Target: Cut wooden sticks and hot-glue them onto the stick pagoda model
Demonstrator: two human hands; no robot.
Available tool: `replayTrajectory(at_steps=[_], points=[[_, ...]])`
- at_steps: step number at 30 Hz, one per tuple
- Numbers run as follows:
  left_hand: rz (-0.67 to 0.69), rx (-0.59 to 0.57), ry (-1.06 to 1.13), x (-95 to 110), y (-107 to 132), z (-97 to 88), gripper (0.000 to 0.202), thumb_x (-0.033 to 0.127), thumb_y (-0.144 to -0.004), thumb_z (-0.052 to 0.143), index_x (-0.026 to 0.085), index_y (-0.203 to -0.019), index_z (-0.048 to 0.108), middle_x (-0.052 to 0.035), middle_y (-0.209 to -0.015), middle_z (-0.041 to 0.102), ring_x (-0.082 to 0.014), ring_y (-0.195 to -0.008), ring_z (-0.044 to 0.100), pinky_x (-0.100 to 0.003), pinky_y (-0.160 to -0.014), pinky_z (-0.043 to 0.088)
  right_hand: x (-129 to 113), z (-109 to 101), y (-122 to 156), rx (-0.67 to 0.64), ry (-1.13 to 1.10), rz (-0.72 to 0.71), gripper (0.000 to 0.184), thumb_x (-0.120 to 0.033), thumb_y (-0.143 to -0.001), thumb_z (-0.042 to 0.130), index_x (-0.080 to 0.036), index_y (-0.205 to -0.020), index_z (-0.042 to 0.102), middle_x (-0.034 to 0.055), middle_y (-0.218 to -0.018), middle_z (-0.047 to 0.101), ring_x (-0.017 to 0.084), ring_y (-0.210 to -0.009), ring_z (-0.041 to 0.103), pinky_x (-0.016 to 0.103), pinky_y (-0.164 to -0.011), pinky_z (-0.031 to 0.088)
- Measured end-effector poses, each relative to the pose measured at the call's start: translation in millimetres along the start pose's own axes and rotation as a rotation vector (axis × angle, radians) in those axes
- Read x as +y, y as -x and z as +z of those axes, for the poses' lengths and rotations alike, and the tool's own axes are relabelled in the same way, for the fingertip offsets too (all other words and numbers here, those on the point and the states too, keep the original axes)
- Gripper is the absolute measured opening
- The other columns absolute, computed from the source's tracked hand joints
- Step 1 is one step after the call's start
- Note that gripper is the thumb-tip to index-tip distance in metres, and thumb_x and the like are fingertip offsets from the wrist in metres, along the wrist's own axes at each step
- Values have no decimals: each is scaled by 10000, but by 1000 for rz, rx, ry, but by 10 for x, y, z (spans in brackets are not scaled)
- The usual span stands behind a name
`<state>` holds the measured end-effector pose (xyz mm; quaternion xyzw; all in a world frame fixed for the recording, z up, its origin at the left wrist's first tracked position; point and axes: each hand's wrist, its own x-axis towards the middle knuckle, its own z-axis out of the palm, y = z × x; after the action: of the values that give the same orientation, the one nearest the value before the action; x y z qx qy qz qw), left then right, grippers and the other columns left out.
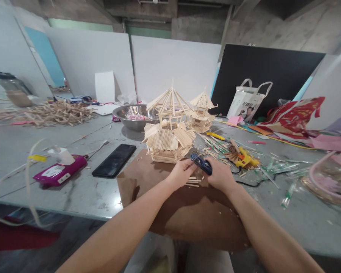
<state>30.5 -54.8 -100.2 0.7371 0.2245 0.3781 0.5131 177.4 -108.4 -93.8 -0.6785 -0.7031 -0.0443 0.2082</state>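
Note:
My right hand [220, 175] is closed around a dark blue cutter tool [201, 163] over a brown paper sheet [184, 212]. My left hand [181, 172] is pinched at the tool's jaws, apparently on a thin wooden stick too small to make out clearly. A few cut stick pieces [193, 181] lie on the paper between the hands. Just beyond stands a pagoda-like model of wooden sticks [170, 131], with a smaller stick pavilion [201, 112] behind it to the right.
A black phone [114, 160] and a magenta box [59, 172] lie left on the grey table [102, 197]. A steel bowl [132, 115], a stick pile [57, 112], a yellow glue gun [244, 159], bags and scraps surround the models.

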Motion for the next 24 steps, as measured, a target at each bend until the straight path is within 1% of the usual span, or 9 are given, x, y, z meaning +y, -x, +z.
replayTrajectory(at_steps=[3,5,8,11,13,17,20,24], points=[[-125,-77,164,3,5,-28,342,459,-667,506,125,-595,489,76,-409,299,-23,-371,221,-172,-368,175,27,8,2,1,-51,-46,280,-259,-667,459,-180,-934,483,60,-864,603,191,-799,544,260,-650,348],[-235,-153,281,7,10,-65,347,469,-649,527,128,-606,478,87,-389,281,-11,-331,171,-176,-342,115,28,0,4,1,-71,-70,276,-276,-672,460,-177,-928,482,56,-859,603,191,-798,546,260,-656,351],[-389,-277,409,26,17,-136,340,458,-635,554,124,-677,510,93,-391,285,-4,-309,147,-165,-326,91,11,-24,8,-13,-83,-97,280,-308,-669,475,-181,-919,480,46,-846,603,188,-787,551,255,-647,352],[-493,-379,474,40,20,-206,325,443,-644,557,125,-703,521,101,-375,241,-3,-305,130,-148,-322,90,-1,-42,13,-37,-78,-110,273,-297,-670,475,-190,-921,478,40,-840,602,185,-780,556,252,-640,352],[-530,-439,510,38,17,-241,316,434,-652,554,126,-718,526,104,-365,227,-4,-302,121,-141,-317,96,2,-40,16,-49,-75,-127,278,-267,-661,477,-191,-928,476,43,-858,600,184,-791,555,252,-651,352],[-567,-525,553,22,8,-276,297,404,-650,569,122,-736,532,99,-368,258,-1,-296,129,-132,-310,115,23,-15,24,-53,-80,-164,293,-224,-635,487,-188,-925,474,45,-862,595,178,-792,550,249,-671,355],[-559,-543,572,30,8,-280,285,391,-656,569,120,-734,529,99,-375,259,2,-294,130,-129,-311,115,22,1,33,-32,-93,-171,274,-226,-630,489,-183,-901,476,42,-824,596,177,-771,553,248,-666,360],[-520,-536,584,60,18,-272,277,392,-661,563,124,-718,522,107,-368,223,0,-298,110,-134,-313,98,-8,4,45,8,-103,-147,244,-260,-642,482,-180,-872,477,43,-797,600,183,-745,562,250,-641,365]])
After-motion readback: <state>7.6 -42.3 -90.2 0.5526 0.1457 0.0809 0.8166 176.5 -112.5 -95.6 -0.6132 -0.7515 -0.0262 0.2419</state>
